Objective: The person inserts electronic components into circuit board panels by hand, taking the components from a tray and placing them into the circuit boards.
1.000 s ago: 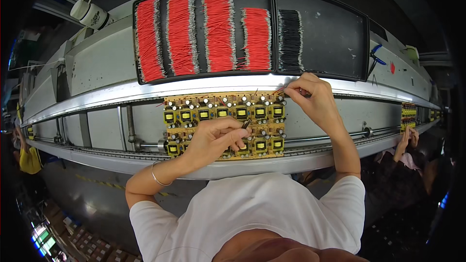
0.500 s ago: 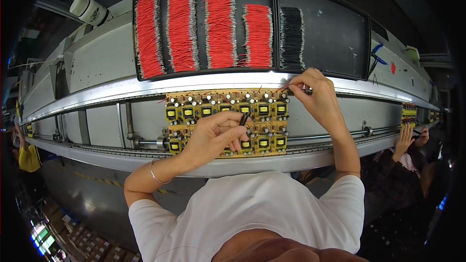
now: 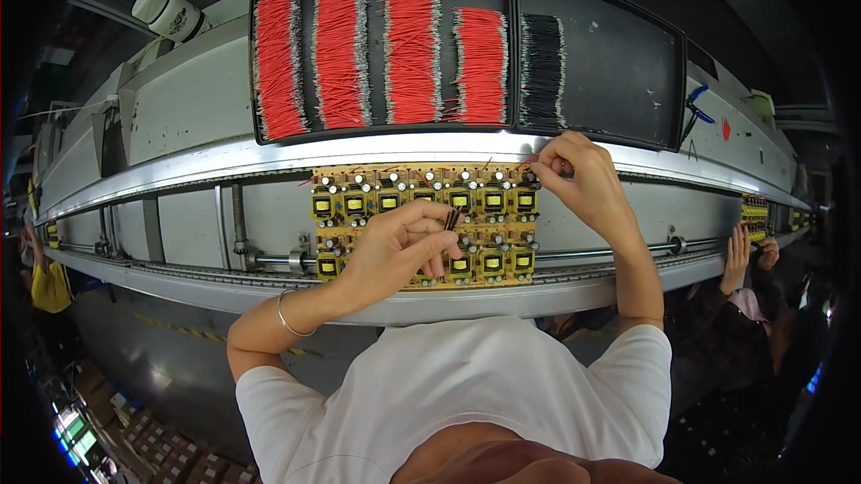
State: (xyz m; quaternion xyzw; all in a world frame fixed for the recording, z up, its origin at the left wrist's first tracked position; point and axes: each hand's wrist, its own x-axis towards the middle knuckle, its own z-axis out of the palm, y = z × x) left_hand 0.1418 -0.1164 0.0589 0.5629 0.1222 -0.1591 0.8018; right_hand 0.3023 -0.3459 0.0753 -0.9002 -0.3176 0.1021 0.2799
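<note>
My left hand (image 3: 395,246) is closed around a small bundle of short black wires (image 3: 453,218), held above a panel of yellowish circuit boards (image 3: 430,231). The boards carry yellow transformers and round capacitors, and a few red wires stick up along their far edge. At the panel's far right corner, my right hand (image 3: 583,181) pinches a thin wire whose colour is mostly hidden by the fingers. A red wire (image 3: 525,163) shows right beside those fingertips. My left hand covers part of the nearer row of boards.
Beyond the metal conveyor rail (image 3: 386,150), a black tray (image 3: 601,71) holds several stacks of red wires (image 3: 410,44) and one stack of black wires (image 3: 541,71). Blue-handled pliers (image 3: 698,107) lie to its right, a white flask (image 3: 168,13) far left. Another person's hands (image 3: 737,260) work at right.
My right hand stays at the panel's far right corner, its fingertips slightly lower in the picture. My left hand keeps the black wires. Tray and panel appear shifted slightly right in view.
</note>
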